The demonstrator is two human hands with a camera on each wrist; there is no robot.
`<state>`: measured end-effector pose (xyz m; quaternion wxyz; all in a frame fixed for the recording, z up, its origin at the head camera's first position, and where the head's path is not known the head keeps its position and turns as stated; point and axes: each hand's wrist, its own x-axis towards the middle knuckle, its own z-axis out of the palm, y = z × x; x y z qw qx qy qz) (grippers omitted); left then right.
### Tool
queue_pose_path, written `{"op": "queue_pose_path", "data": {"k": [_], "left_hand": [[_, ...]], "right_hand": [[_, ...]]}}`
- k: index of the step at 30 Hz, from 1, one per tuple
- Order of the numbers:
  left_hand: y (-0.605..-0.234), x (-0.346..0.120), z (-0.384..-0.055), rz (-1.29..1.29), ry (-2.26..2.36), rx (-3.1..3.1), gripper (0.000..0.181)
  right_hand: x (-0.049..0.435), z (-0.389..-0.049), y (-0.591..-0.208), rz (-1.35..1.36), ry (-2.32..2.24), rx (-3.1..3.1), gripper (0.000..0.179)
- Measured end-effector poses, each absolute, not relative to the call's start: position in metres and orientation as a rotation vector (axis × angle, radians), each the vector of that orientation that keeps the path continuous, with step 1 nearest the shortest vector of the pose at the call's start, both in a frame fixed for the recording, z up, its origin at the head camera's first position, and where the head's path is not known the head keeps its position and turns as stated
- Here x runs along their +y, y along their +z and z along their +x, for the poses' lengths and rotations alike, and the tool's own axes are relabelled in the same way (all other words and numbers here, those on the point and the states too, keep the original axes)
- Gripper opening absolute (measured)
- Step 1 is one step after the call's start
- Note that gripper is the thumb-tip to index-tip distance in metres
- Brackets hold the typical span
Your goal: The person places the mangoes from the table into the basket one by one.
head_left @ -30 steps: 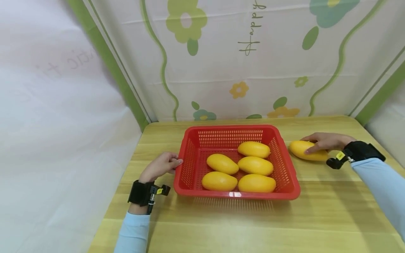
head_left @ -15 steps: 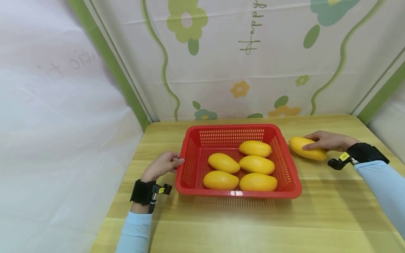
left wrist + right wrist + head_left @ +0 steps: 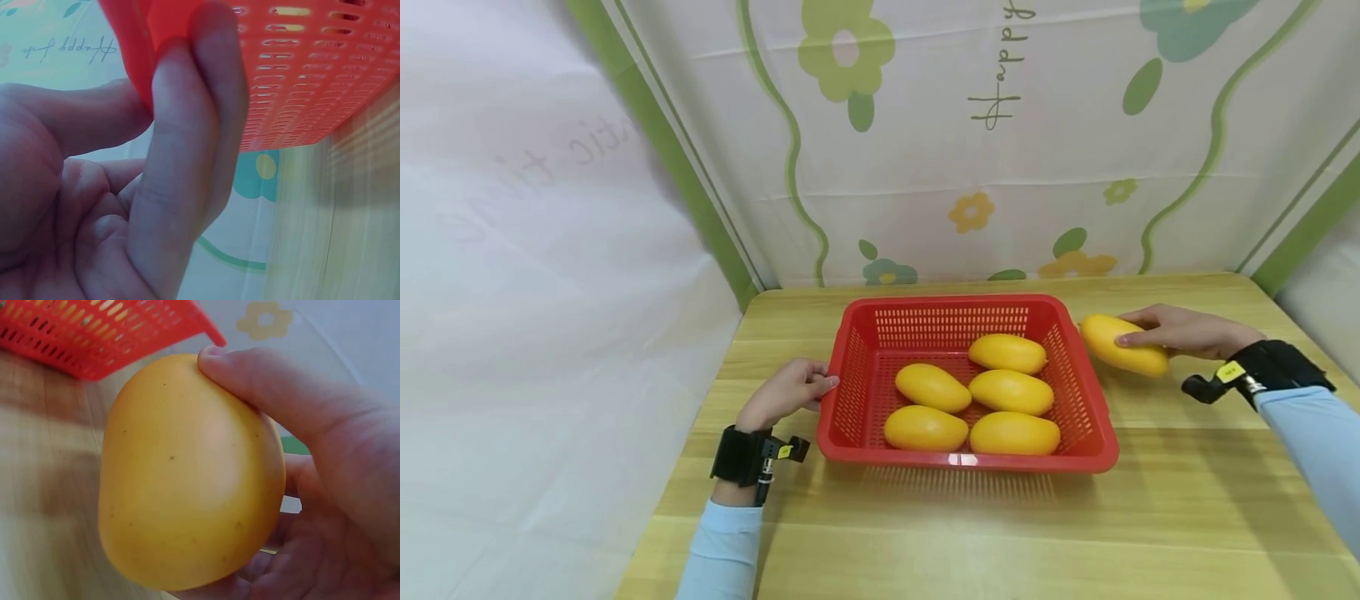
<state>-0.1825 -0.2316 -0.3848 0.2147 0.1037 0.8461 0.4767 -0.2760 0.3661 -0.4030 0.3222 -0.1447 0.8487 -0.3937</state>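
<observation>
A red plastic basket (image 3: 955, 462) with slotted walls stands mid-table and holds several yellow mangoes, among them a front left mango (image 3: 927, 428) and a back mango (image 3: 1007, 353). My left hand (image 3: 786, 393) pinches the basket's left rim; in the left wrist view, thumb and fingers (image 3: 181, 125) lie on either side of that red rim. To the right of the basket my right hand (image 3: 1187, 330) grips another mango (image 3: 1123, 345), its left end close by the right rim. The right wrist view shows this mango (image 3: 194, 475) large, thumb on top and fingers curled beneath.
The wooden table (image 3: 970, 542) extends in front of the basket and to both sides. Behind it hangs a white curtain (image 3: 910, 167) with printed flowers, and another white sheet (image 3: 550, 292) closes the left side.
My right hand has lifted the mango slightly off the table and tilted it, bringing it a little left toward the basket's rim. The left hand stays on the basket.
</observation>
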Motion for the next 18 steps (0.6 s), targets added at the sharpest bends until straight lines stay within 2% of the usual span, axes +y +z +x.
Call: {"op": "queue_pose_path", "data": {"k": [18], "left_hand": [[-0.384,-0.231,-0.181,0.28,1.319,2.358,0.024]], "right_hand": [[0.355,-0.266,-0.382,-0.415,-1.039,2.275,0.063]]}}
